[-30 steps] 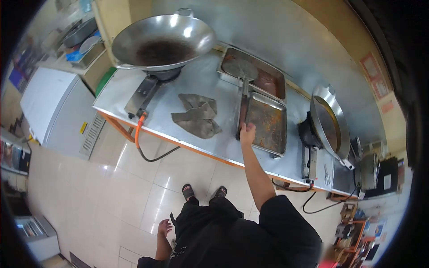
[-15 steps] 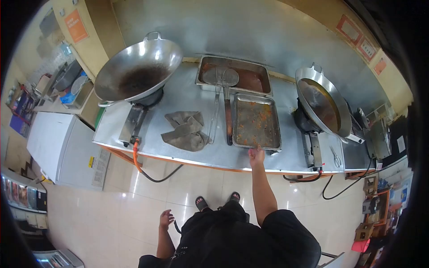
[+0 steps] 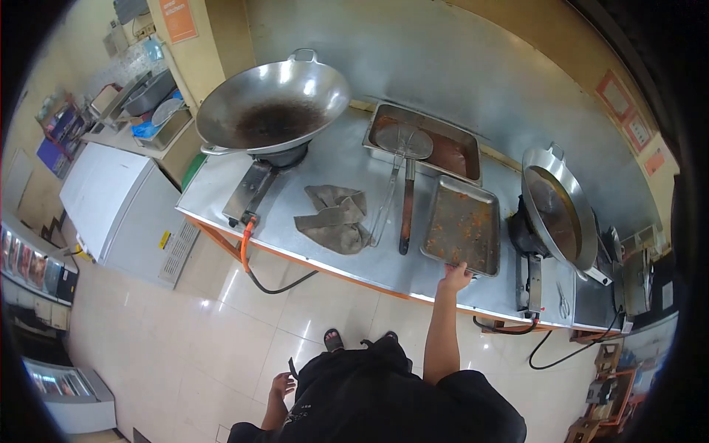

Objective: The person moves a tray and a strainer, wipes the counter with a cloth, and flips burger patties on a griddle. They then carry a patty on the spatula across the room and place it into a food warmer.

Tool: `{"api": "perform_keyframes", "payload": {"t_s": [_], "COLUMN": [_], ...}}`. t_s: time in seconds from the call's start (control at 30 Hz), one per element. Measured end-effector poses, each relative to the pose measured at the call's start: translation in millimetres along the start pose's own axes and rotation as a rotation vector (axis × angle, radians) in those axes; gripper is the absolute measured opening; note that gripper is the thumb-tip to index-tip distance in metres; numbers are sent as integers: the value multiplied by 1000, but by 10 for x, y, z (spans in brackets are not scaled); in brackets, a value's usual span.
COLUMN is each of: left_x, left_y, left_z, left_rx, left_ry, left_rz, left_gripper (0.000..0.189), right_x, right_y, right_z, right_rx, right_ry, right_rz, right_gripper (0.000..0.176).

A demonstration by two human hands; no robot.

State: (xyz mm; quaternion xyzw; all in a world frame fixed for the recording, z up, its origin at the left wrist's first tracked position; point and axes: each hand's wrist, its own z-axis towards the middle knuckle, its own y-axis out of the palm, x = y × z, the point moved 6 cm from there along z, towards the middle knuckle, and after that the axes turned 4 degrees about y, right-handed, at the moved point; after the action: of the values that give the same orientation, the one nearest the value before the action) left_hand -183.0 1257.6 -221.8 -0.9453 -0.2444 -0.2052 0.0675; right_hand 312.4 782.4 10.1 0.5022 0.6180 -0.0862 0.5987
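My right hand [image 3: 457, 276] grips the near edge of a shallow metal tray [image 3: 464, 225], thumb on the rim and fingers below it. Orange-brown food bits are scattered over the tray's bottom. Left of the tray lie a wire skimmer [image 3: 406, 199] with a dark wooden handle and thin metal tongs [image 3: 386, 207]; their heads rest over a deep metal pan [image 3: 465, 166] of reddish-brown sauce. Down by my side hangs my left hand [image 3: 283, 385], loosely open and holding nothing, near a black strap.
A large wok [image 3: 273, 111] stands on a burner at left, with a crumpled grey cloth [image 3: 334, 219] beside it. At right, another wok [image 3: 559, 210] holds brown liquid. Scissors [image 3: 563, 301] lie near the front edge. An orange gas hose [image 3: 246, 244] hangs off the table [image 3: 354, 277].
The tray has shifted slightly right, away from the skimmer handle, with my right hand on it. My view has turned left, and my left hand remains low at my side.
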Motion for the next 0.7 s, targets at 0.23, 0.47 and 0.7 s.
{"api": "perform_keyframes", "payload": {"t_s": [0.23,0.47,0.7], "left_x": [384,608,183], "left_y": [107,269,115], "left_z": [10,-133,-67], "left_rx": [46,8,11], "left_ry": [120,225,-29], "left_rz": [-49,-142,4], "left_gripper": [30,30,32], "right_x": [-122,-383,-496], "right_y": [115,-12,-63], "right_z": [104,-308,-441], "right_rx": [86,77,-57], "right_ry": [-49,-3,44], "right_rz": [-128,-196,-123], "right_gripper": [21,25,22]}}
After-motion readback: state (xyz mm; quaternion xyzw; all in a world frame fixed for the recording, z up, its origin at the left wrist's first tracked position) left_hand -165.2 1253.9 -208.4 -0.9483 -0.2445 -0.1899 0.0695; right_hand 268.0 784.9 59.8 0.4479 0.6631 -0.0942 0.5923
